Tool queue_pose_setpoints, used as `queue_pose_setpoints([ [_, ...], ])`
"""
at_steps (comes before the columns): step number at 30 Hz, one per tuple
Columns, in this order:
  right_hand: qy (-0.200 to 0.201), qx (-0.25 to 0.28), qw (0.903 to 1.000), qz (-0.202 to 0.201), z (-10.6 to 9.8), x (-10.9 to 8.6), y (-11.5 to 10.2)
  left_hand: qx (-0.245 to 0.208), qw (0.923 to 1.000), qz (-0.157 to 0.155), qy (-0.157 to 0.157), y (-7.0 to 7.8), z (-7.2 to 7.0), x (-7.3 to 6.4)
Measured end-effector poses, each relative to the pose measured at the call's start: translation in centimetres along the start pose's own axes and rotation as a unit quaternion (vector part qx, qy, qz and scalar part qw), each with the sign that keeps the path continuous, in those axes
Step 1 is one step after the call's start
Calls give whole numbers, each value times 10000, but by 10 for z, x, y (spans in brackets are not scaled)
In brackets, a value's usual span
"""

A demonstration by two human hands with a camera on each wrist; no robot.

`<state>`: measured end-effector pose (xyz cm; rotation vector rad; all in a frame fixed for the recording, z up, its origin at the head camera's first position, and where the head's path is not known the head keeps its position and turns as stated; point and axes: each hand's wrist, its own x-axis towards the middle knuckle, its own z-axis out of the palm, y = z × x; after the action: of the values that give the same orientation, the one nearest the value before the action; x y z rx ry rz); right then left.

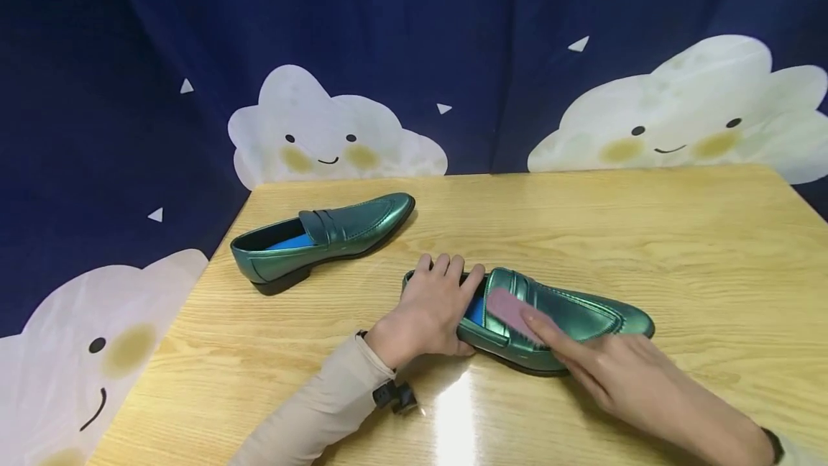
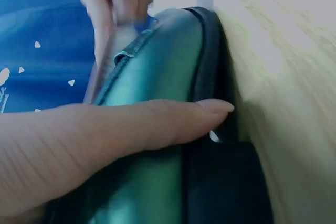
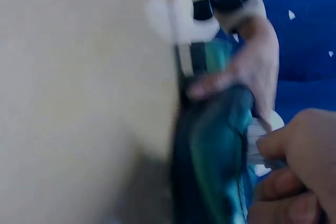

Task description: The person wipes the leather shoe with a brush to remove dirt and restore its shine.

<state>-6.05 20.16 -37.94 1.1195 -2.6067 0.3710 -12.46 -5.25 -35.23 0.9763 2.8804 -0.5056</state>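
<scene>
A metallic green loafer (image 1: 582,311) with a blue insole lies on the table, its toe to the right. My left hand (image 1: 430,308) grips it across the heel end; in the left wrist view the thumb (image 2: 157,124) presses along its side near the dark sole (image 2: 207,72). My right hand (image 1: 621,372) holds a brush with a pink back (image 1: 514,311), its bristles against the upper by the strap. The right wrist view is blurred, showing the right hand's curled fingers (image 3: 294,182) beside the shoe (image 3: 210,150).
A second green loafer (image 1: 362,225) stands upright at the back left of the wooden table (image 1: 711,236). Behind the table hangs a dark blue curtain (image 1: 479,34) with smiling clouds. A small black device (image 1: 396,397) sits at the left wrist.
</scene>
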Motion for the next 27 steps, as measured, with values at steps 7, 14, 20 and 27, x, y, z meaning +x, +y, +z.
queue_pose_setpoints([
  [7,-656,711,9953,-15,-7,-21,-21,-25,9973,-101,734,-3,2,-1],
  [14,-1548,1197,9799,386,-15,-38,-16,-19,9925,-7,1223,-8,11,-3],
  [20,-2245,747,9634,1257,-30,-59,13,259,9777,-160,2076,-24,23,8],
  [27,-157,-514,9886,1407,-48,-49,24,315,9495,-138,3119,-17,28,33],
])
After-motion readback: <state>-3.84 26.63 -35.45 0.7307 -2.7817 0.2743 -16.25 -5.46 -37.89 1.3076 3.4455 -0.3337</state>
